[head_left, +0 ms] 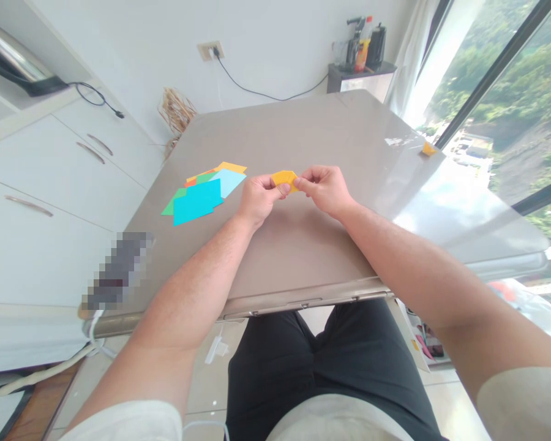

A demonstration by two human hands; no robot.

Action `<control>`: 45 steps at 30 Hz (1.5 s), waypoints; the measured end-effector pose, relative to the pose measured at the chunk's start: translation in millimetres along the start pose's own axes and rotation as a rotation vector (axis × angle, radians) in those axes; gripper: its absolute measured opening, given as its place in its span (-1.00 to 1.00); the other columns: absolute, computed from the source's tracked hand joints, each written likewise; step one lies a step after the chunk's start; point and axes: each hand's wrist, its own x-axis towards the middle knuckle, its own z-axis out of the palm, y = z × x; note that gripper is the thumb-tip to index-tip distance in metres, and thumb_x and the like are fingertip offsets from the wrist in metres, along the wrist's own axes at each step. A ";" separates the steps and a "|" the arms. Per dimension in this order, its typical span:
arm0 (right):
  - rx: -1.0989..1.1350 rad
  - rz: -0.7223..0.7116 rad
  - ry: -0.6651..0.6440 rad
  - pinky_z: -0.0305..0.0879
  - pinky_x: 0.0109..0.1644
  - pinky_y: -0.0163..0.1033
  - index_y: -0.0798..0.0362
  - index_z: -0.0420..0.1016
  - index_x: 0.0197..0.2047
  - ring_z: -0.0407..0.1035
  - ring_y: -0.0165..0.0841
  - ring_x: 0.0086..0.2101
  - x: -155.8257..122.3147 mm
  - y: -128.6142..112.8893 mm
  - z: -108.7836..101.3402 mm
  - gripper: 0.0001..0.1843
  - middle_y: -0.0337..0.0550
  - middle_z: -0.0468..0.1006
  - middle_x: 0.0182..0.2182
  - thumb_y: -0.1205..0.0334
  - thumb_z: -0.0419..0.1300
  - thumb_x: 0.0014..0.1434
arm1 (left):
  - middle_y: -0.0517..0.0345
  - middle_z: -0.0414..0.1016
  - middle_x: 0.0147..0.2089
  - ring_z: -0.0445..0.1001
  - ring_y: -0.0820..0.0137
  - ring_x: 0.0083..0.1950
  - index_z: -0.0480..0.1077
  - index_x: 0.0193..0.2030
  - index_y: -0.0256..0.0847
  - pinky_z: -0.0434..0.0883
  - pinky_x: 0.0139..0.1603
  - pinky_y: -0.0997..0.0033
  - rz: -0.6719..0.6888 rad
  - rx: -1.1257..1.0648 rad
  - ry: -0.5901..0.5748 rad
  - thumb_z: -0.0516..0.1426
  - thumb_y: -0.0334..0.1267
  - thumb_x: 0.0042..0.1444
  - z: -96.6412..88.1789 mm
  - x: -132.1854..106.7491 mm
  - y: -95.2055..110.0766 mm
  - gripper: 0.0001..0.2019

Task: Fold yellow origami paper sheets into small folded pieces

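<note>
Both of my hands pinch a small folded orange paper point(284, 178) just above the beige table point(303, 245). My left hand point(258, 197) grips its left end with thumb and fingers closed. My right hand point(326, 187) holds its right end the same way. A fan of coloured paper squares point(202, 193), cyan, green, light blue and orange, lies on the table to the left of my left hand.
A small orange paper piece point(428, 149) lies near the table's far right edge. A pixelated dark object point(119, 269) rests at the near left corner. White cabinets point(50, 184) stand left, a window point(509, 110) right, and bottles point(362, 43) on a stand behind.
</note>
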 end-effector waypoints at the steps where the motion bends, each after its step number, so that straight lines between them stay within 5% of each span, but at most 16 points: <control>1: -0.006 0.003 0.003 0.13 -0.43 -0.26 0.05 0.49 -0.49 0.20 -0.45 -0.51 0.1 0.0 -0.2 -0.73 -0.28 0.39 -0.57 0.08 0.38 0.09 | 0.18 0.50 -0.45 0.42 0.45 -0.36 0.57 -0.46 -0.20 0.39 -0.24 0.35 0.001 0.006 0.000 0.41 -0.14 -0.03 0.0 -0.1 0.1 -0.79; 27: -0.035 0.052 -0.058 0.17 -0.40 -0.24 0.03 0.49 -0.49 0.24 -0.43 -0.49 -1.1 2.5 -4.1 -0.80 -0.27 0.43 -0.54 0.12 0.35 0.03 | 0.15 0.58 -0.39 0.47 0.43 -0.33 0.60 -0.38 -0.20 0.45 -0.19 0.32 -0.065 -0.072 0.089 0.40 -0.19 -0.09 1.6 0.8 4.8 -0.83; 37: -0.052 0.048 -0.037 0.10 -0.43 -0.24 0.03 0.46 -0.53 0.16 -0.46 -0.52 -4.0 0.1 -4.5 -0.73 -0.30 0.39 -0.58 0.06 0.37 0.00 | 0.13 0.56 -0.40 0.46 0.41 -0.32 0.57 -0.42 -0.23 0.42 -0.19 0.31 -0.096 -0.014 -0.020 0.42 -0.14 -0.12 3.1 -2.0 10.3 -0.77; 45: 0.047 0.013 -0.017 0.26 -0.34 -0.23 0.03 0.54 -0.40 0.34 -0.41 -0.44 -3.9 3.1 -3.5 -0.78 -0.25 0.52 -0.46 0.08 0.39 -0.02 | 0.16 0.57 -0.38 0.47 0.39 -0.32 0.59 -0.39 -0.21 0.38 -0.22 0.30 -0.091 0.106 -0.117 0.38 -0.13 -0.05 4.6 -5.2 10.5 -0.80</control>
